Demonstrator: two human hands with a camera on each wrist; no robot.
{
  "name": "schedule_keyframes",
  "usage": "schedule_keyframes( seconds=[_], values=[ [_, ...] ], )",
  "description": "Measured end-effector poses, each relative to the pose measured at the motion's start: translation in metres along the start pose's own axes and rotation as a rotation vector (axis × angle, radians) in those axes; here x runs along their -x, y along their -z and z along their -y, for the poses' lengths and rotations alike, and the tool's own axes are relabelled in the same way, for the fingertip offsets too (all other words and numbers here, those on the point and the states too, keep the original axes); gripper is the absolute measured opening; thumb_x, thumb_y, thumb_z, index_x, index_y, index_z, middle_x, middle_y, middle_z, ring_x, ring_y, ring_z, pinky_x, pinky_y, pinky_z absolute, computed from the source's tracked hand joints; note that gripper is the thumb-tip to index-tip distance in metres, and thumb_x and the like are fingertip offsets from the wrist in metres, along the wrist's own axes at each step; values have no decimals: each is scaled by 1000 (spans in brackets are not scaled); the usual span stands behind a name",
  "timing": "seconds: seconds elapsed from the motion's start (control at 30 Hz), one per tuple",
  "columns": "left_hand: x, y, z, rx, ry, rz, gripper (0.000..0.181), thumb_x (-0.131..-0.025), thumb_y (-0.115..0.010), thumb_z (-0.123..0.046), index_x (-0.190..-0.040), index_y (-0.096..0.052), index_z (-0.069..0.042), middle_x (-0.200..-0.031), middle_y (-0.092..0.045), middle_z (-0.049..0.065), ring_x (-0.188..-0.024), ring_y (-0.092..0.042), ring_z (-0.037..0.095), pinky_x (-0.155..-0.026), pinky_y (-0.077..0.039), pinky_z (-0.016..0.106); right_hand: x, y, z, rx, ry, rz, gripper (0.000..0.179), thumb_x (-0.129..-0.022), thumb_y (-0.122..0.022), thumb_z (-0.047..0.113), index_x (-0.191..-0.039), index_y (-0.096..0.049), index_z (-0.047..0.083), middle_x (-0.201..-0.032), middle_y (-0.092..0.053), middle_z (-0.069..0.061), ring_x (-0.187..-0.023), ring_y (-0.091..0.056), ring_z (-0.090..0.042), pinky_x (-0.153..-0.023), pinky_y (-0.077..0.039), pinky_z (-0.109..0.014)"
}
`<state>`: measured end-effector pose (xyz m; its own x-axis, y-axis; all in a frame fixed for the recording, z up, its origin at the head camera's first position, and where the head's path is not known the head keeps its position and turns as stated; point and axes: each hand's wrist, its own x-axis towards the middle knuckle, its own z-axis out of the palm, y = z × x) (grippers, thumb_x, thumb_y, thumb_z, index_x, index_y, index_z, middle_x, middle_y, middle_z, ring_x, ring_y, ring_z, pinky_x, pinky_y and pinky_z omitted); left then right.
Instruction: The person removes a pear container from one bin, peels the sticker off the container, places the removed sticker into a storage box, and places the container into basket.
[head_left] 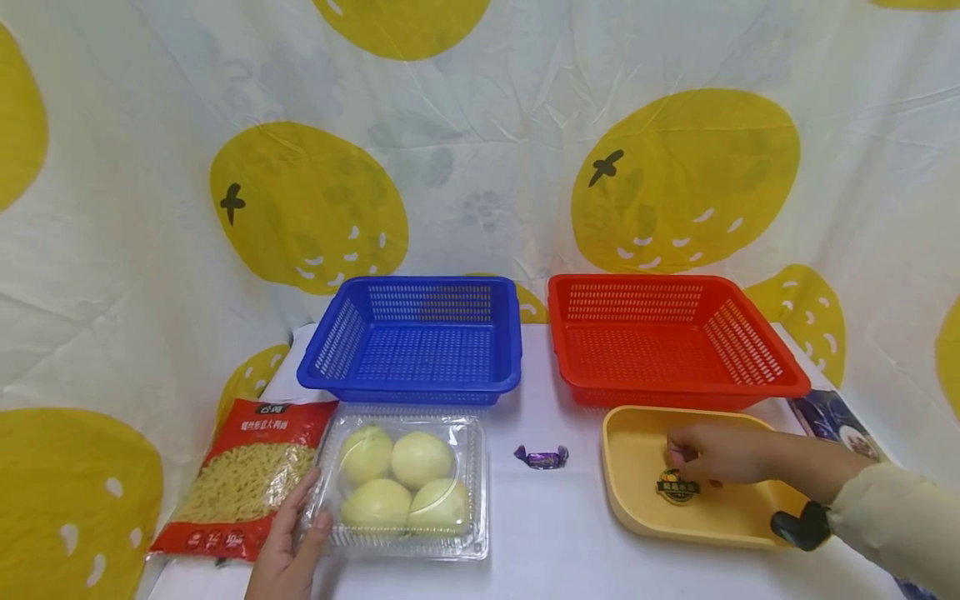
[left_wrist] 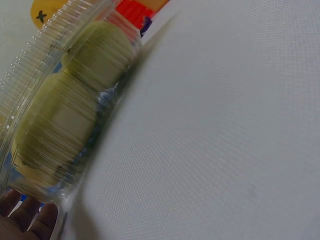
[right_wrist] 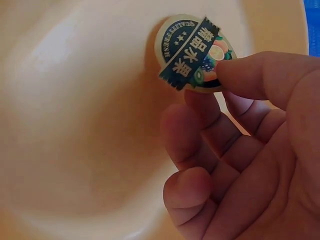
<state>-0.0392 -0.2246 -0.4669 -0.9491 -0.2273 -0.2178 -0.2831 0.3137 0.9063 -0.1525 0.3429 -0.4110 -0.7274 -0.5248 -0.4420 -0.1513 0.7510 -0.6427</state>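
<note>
While the right hand [head_left: 723, 454] pinches a round dark-green and gold label printed with fruit [head_left: 678, 487] between thumb and forefinger, its other 3 fingers curl loosely. That label is within the rim of a shallow yellow-orange oblong tray [head_left: 630, 483]; I cannot tell whether it touches the floor of it.

At the left edge of a clear ribbed plastic box [head_left: 474, 546] is the left hand [head_left: 291, 537], fingers nearly straight and thumb spread apart from them; whether they press on the box I cannot tell. It contains 4 pale yellow round fruits [head_left: 377, 504].

Just left of the box lies a red and clear plastic bag of pasta [head_left: 247, 479]. A small purple twist-wrapped candy [head_left: 543, 458] sits between box and tray. Behind stand 2 rectangular plastic baskets: a blue latticed basket [head_left: 408, 387] behind the box, a red latticed basket [head_left: 690, 392] behind the tray.
</note>
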Motion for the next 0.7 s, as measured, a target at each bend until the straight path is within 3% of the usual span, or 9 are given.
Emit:
schedule_keyframes(
  seconds=[0.23,0.47,0.6,0.7],
  values=[
    [1,0,0,10,0,7,74,-108,-56,-57,-170,-27,-30,-171,-31,20,-153,-35,47,-115,-41,61,0,-3,-15,27,-3,-17,13,-100,-71,8,-94,-60,11,-80,-59,1,-68,-57,-13,-58,-43,-20],
    [0,2,-1,3,15,21,78,-106,-57,-59,-171,-26,-30,-172,-28,21,-154,-31,49,-114,-42,62,0,-6,-16,90,-4,-46,16,-99,-75,13,-94,-60,14,-79,-58,4,-70,-56,-10,-60,-42,-20],
    [-2,6,-6,-56,18,39,81,-104,-58,-64,-170,-27,-29,-174,-27,17,-158,-23,48,-118,-34,67,1,-2,-11,142,-2,-53,15,-97,-77,15,-94,-63,16,-79,-57,6,-71,-54,-8,-61,-41,-20],
    [-7,11,-11,-114,-13,44,78,-104,-61,-62,-167,-33,-24,-173,-29,15,-157,-26,49,-120,-29,70,1,1,-6,186,-32,-67,11,-96,-78,17,-97,-67,16,-82,-58,6,-73,-53,-9,-62,-42,-21]
  ],
)
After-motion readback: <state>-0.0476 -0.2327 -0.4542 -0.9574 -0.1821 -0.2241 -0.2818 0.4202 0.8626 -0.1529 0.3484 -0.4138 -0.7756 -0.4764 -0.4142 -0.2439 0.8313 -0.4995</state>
